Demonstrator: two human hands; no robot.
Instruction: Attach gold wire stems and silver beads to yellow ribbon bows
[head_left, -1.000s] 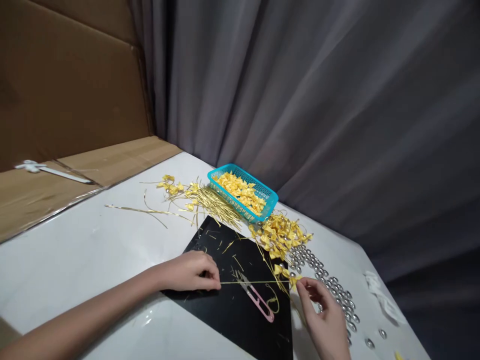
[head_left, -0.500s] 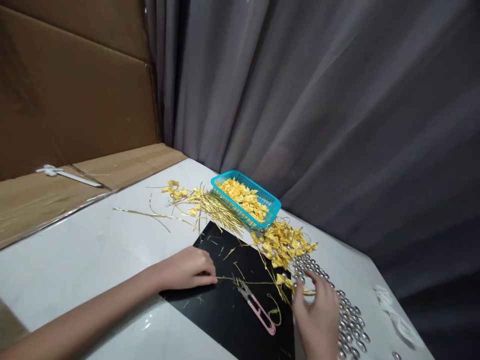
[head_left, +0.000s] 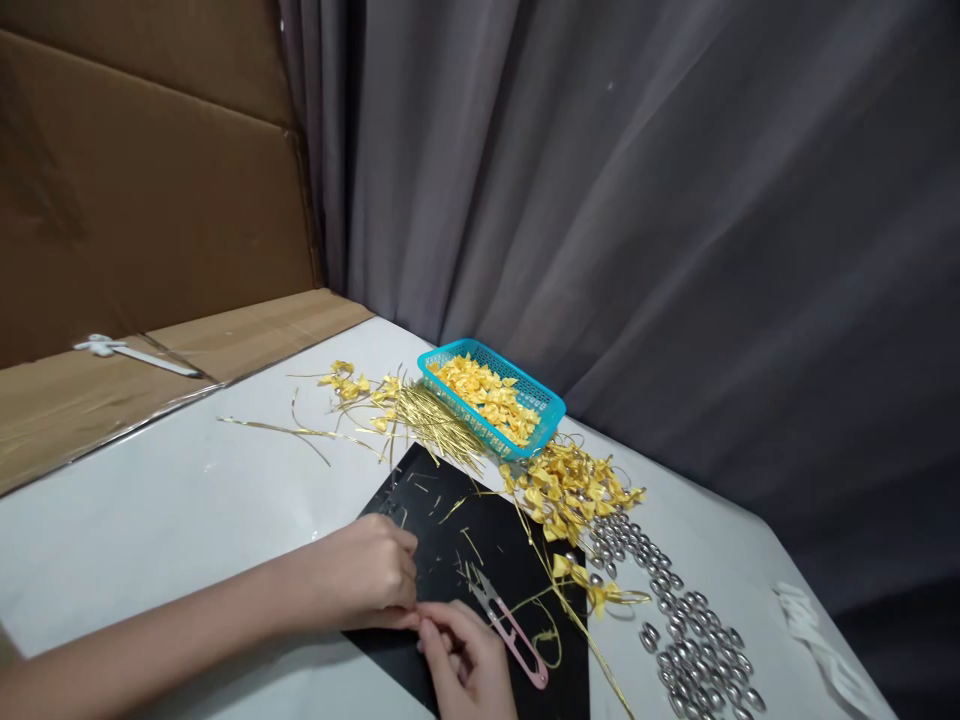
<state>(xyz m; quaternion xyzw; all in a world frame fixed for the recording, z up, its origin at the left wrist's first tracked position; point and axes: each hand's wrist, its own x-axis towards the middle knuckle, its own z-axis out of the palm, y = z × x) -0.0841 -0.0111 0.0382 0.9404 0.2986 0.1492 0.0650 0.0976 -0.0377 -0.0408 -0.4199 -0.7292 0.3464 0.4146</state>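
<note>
My left hand (head_left: 375, 575) and my right hand (head_left: 469, 655) meet over the lower left of a black sheet (head_left: 442, 520), fingertips pinched together. What they hold between the fingertips is too small to make out. Pink-handled thread snips (head_left: 514, 635) lie on the sheet beside my right hand, with gold wire scraps around them. A loose yellow bow (head_left: 600, 595) with gold wire rests at the sheet's right edge. Beyond it are a pile of wired yellow bows (head_left: 570, 485) and many silver oval beads (head_left: 697, 650).
A turquoise basket (head_left: 553, 415) of yellow bows stands at the back, beside a bundle of gold wires (head_left: 435, 420). A white tool (head_left: 150, 358) lies on cardboard at left. White cloth (head_left: 817, 640) lies at right; a grey curtain hangs behind.
My right hand has moved left from the beads and bow to meet my left hand, its fingers now pinched. My left hand has shifted slightly down and left.
</note>
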